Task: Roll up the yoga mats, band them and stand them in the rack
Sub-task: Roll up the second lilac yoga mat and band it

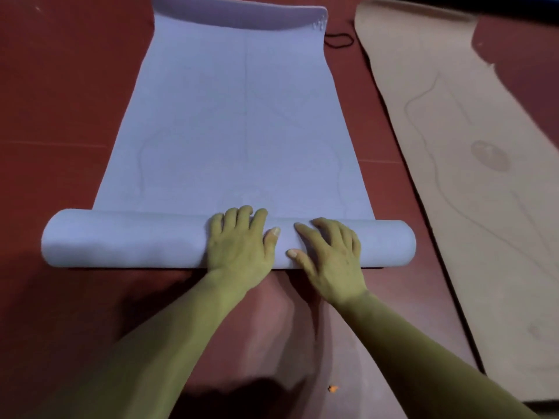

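A pale blue yoga mat (236, 122) lies lengthwise on the red floor, running away from me. Its near end is wound into a thick roll (127, 238) that lies crosswise in front of me. My left hand (240, 240) presses flat on top of the roll near its middle, fingers spread over the far side. My right hand (329, 252) rests on the roll just to the right, fingers pointing left and forward. The mat's far end (242, 13) curls upward. A black band (338, 40) lies on the floor beside that far right corner.
A second, tan yoga mat (472, 164) lies flat on the right, running alongside the blue one with a strip of red floor (381, 182) between them. Red floor also spreads on the left. A tiny orange scrap (332, 388) sits near my right forearm.
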The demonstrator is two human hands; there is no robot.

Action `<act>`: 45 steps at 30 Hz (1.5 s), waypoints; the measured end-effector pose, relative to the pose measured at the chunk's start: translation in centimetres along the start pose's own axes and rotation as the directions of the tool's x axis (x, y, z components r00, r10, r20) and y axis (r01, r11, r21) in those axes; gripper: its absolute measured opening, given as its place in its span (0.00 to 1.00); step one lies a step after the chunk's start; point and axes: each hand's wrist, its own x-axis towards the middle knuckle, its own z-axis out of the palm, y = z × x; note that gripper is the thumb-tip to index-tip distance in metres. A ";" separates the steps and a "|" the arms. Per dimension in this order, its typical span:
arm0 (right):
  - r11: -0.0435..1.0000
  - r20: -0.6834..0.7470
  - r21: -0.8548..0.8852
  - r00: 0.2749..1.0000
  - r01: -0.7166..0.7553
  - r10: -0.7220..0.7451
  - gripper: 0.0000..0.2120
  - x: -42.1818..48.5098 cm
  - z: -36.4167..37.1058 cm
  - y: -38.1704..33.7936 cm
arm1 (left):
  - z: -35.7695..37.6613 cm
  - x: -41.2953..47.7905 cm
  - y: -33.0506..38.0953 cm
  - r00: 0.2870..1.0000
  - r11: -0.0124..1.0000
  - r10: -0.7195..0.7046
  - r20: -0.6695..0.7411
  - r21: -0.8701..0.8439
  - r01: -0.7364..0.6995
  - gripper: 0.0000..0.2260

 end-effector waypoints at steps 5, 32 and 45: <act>1.000 0.024 0.012 1.000 0.006 -0.006 0.25 2.0 0.0 0.2 | 0.4 -2.2 -0.1 0.998 0.999 0.040 -0.056 0.007 -0.039 0.23; 1.000 -0.122 -0.004 0.993 0.008 -0.008 0.28 2.9 2.1 -0.2 | 1.7 2.6 -0.7 0.999 1.000 -0.024 -0.042 -0.022 0.023 0.24; 0.996 -0.171 0.082 0.984 -0.027 0.041 0.27 6.0 3.0 -0.3 | 3.2 4.5 -0.5 0.982 0.999 -0.035 -0.184 0.004 0.036 0.19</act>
